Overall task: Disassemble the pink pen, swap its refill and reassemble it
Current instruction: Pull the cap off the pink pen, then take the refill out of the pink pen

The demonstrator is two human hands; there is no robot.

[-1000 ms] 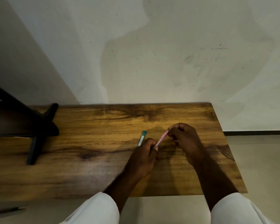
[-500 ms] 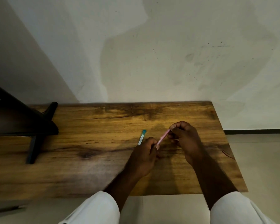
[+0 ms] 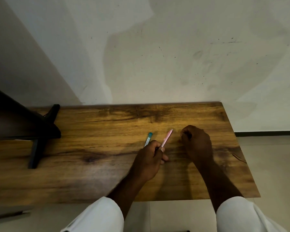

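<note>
- the left hand point(image 3: 148, 160) is gripping the near end of the pink pen point(image 3: 167, 138), fingers curled around it, thumb lying along the right side.
- the pink pen is sticking up and away from that hand, slanting toward the far right, its far end bare and touching nothing.
- the right hand point(image 3: 197, 143) is sitting just right of the pen, apart from it, fingers clenched into a loose fist; whether anything small is tucked inside cannot be told.
- a teal-capped pen point(image 3: 148, 139) is lying on the wooden table point(image 3: 90, 178) just left of the pink pen, its near end hidden behind the left hand.
- a black stand point(image 3: 40, 131) is resting on the far left part of the table.
- both forearms are reaching in from the near edge, with white sleeves point(image 3: 97, 216) showing at the bottom.
- a pale wall point(image 3: 157, 47) is rising behind the table's far edge.
</note>
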